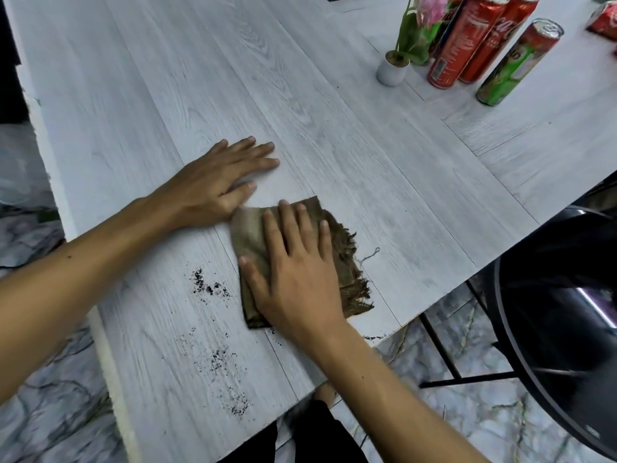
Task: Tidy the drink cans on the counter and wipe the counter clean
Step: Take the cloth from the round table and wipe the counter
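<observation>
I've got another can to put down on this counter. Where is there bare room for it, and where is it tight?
The widest bare stretch lies beyond the left hand, up to the small white pot. Another runs right of the cloth, below the green can. It is crowded at the far right, where the red cans stand close together, and the dark crumbs foul the near edge.

Right hand point(295, 275) flat on brown cloth point(347, 262), pressing it onto tabletop point(167, 78). Left hand point(220, 185) flat beside cloth. Dark crumbs point(210, 289) near. Cans point(467, 41) upright far right.
</observation>
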